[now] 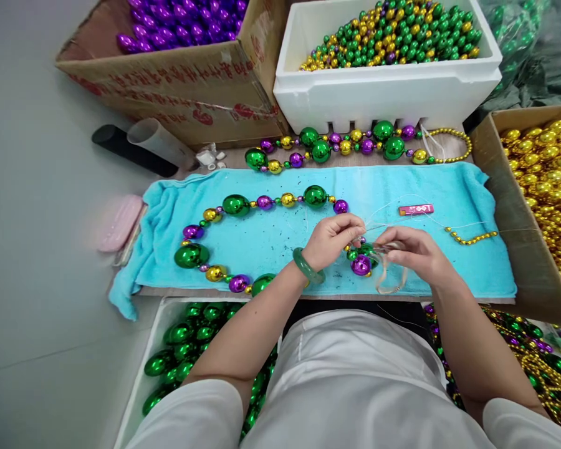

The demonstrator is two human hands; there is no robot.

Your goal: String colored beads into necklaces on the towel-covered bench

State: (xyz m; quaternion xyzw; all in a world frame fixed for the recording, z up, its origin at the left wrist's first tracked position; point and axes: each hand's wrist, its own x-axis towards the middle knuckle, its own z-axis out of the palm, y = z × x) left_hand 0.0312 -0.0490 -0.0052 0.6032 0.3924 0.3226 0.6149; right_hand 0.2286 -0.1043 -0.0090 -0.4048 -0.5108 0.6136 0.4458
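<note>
White-clothed lap (346, 374) fills the bottom edge, and we see both forearms reaching over it to the bench. Left hand (334, 240), with a green bangle (307, 265) on its wrist, has its fingers pinched closed on the end of the bead strand (236, 204), right by a small green bead (367, 251) and a purple bead (361, 265). Right hand (411, 249) sits just beside it, fingers curled in. We think they pinch the clear thread (393, 284), but it is thin and blurred there.

The strand curves in a loop of green, purple and gold balls across the teal towel (271, 240), and its end lies between the two hands at the towel's front middle. A pink tag (416, 210) and a short string of small gold beads (472, 238) lie on the towel to the right.

Behind the towel we note a second strand (346, 146) against a white foam box (388, 93) of mixed beads. A cardboard box (182, 81) of purple beads stands rear left and a box of gold beads (542, 174) at right. A tray of green beads (182, 349) sits lower left.
</note>
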